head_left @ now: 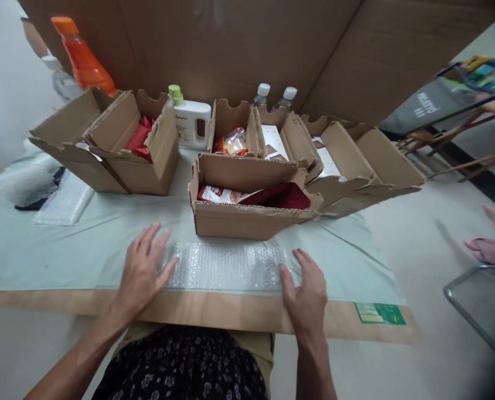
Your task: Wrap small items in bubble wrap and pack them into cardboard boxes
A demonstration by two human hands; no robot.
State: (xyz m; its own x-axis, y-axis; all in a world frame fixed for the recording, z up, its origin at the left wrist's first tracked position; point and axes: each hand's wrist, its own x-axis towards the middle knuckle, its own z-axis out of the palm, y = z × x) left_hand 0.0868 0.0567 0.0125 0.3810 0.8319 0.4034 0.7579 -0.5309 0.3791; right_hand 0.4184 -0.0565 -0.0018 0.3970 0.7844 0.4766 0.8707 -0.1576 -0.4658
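A clear sheet of bubble wrap lies flat on the pale green cloth near the table's front edge. At its left end is my left hand, fingers apart and holding nothing. My right hand is by the other end, also with spread fingers and nothing in them. Whether either hand touches the wrap I cannot tell. Just behind the wrap stands a cardboard box with a dark red packet and a red-and-white packet inside.
More cardboard boxes stand left and right at the back. A white jug, an orange bottle and clear bottles are behind them. Folded bubble wrap lies at left. Another person's foot shows at far right.
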